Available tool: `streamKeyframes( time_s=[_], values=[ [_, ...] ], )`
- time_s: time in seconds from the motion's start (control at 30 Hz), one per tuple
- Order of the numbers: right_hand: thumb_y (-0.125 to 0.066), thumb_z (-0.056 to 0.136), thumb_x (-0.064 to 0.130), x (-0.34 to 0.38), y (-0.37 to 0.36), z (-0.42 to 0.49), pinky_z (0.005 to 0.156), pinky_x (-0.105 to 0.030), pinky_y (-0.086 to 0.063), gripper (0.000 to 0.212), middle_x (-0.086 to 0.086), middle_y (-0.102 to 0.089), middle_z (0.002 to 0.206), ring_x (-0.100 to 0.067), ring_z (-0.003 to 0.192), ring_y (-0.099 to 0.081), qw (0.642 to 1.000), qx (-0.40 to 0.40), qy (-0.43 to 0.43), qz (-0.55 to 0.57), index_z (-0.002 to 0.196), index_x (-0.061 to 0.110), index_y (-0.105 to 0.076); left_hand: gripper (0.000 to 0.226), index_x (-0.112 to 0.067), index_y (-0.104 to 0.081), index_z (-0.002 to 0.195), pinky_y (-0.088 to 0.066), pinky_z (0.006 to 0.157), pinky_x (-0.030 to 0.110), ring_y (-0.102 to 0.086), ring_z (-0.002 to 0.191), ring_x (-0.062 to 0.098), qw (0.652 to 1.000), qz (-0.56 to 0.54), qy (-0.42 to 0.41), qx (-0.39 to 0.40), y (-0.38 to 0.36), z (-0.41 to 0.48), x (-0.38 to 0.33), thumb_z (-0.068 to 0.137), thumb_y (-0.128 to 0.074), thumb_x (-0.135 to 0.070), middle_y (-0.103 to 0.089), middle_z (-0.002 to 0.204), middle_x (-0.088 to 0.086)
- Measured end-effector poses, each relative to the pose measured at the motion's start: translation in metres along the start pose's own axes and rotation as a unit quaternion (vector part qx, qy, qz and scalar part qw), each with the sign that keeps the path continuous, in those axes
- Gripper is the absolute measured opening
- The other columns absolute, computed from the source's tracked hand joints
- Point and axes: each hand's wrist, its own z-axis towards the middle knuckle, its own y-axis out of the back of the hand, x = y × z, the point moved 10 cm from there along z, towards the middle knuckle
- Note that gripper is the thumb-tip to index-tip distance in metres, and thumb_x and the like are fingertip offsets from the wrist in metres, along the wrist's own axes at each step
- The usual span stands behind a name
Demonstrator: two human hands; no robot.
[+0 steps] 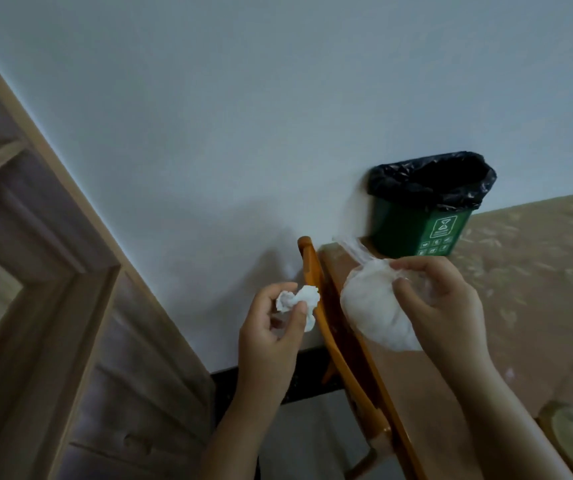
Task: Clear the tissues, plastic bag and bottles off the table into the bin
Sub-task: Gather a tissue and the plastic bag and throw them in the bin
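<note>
White crumpled tissue (299, 301) sits pinched in the left hand (271, 327), thumb pressed against the fingers with the wad poking out toward the right. The right hand (441, 306) has its grip closed around a thin clear plastic bag (371, 306) stuffed with what looks like more white tissue; the bag bulges out to the left of and below that grip, and its twisted neck trails up and away, toward the bin.

Beyond both hands stands the green bin (420, 230), lined with a black bag, its mouth open and set at the far edge of the desk (520, 271) against the wall. It lies ahead of the right grip and close to it, while from the left grip it is ahead and well off to the right, past an orange chair back (333, 341).

So the right hand is the nearer one, and the bag looks likely to go in first. No bottles are in sight.
</note>
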Motion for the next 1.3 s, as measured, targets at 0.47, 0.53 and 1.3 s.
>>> streamKeyframes(
  time_s=[0.47,0.53,1.3],
  values=[
    [-0.06,0.077,0.002,-0.06,0.033,0.096,0.064,0.001,-0.033,0.022,0.003,-0.06,0.086,0.006,0.083,-0.051,0.985,-0.133,-0.066,-0.093,0.086,0.022,-0.063,0.027,-0.036,-0.055,0.09,-0.048,0.063,0.01,-0.063,0.082,0.0,0.988,-0.06,-0.009,0.14,-0.121,0.124,0.027,0.085,-0.061,-0.009,-0.064,0.09,-0.01],
    [-0.06,0.078,0.002,-0.062,0.036,0.116,0.066,0.001,-0.033,0.023,0.006,-0.06,0.087,0.006,0.083,-0.051,0.98,-0.157,-0.07,-0.098,0.086,0.023,-0.062,0.027,-0.038,-0.055,0.088,-0.049,0.061,0.012,-0.063,0.078,0.001,0.986,-0.055,-0.014,0.159,-0.139,0.148,0.03,0.084,-0.062,-0.012,-0.064,0.086,-0.014],
    [-0.056,0.083,0.005,-0.157,0.056,0.313,0.069,0.006,-0.028,0.014,-0.001,-0.053,0.1,0.014,0.078,-0.044,0.937,-0.282,-0.106,-0.18,0.094,0.01,-0.062,0.009,-0.016,-0.064,0.092,-0.044,0.067,0.009,-0.059,0.077,0.006,0.951,-0.038,-0.179,0.25,-0.315,0.311,0.06,0.085,-0.059,-0.02,-0.061,0.082,-0.01]
  ],
)
